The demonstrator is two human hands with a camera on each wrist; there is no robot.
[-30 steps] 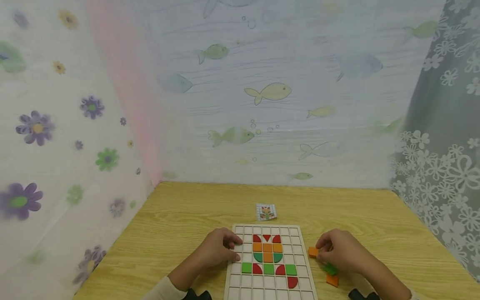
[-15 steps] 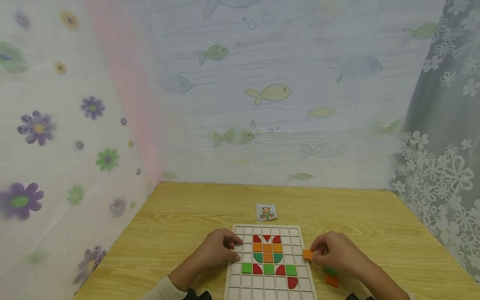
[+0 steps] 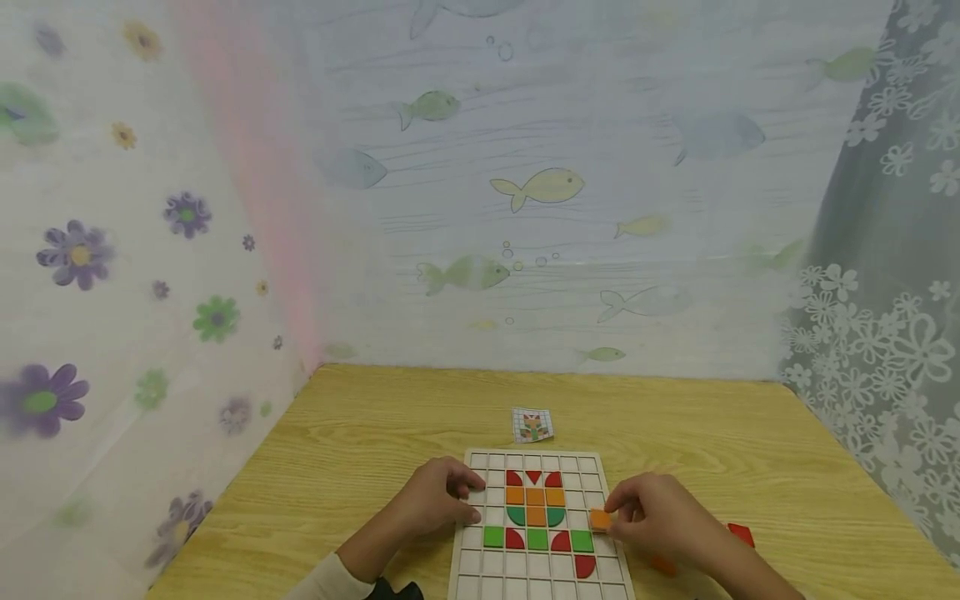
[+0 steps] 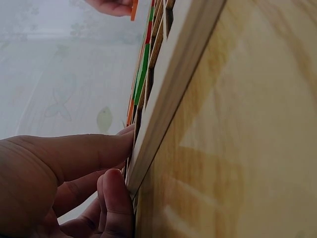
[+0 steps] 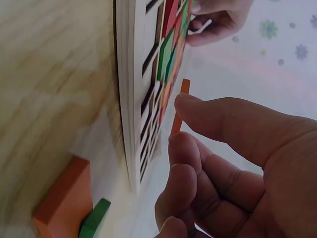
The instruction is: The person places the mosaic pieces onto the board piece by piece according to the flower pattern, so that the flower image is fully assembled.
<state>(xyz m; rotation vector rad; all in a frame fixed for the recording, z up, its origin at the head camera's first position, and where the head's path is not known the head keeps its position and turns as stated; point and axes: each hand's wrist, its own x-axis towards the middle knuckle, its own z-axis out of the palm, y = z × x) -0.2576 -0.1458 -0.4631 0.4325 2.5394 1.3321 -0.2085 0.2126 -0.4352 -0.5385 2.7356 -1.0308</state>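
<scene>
In the head view, my right hand (image 3: 660, 518) pinches an orange square tile (image 3: 599, 521) between thumb and fingers, over the right side of a wooden grid board (image 3: 495, 565). The right wrist view shows this orange tile (image 5: 179, 111) edge-on, apart from the board's surface. My left hand (image 3: 438, 497) rests at the board's left edge, thumb and fingertips touching it. In the left wrist view its thumb (image 4: 94, 153) lies against the board, other fingers loosely bent. Red, orange, teal and green tiles form a flower-like pattern on the grid; a red piece (image 3: 585, 566) sits lowest.
A small printed card (image 3: 532, 425) with a coloured grid pattern lies beyond the board. Right of the board are a loose orange tile (image 3: 663, 565) and a red tile (image 3: 741, 534). The right wrist view also shows a loose green tile (image 5: 95, 218).
My right hand has carried the orange tile leftward from the table to over the board's right side. A red tile has come into sight behind the right forearm. My left hand stays still.
</scene>
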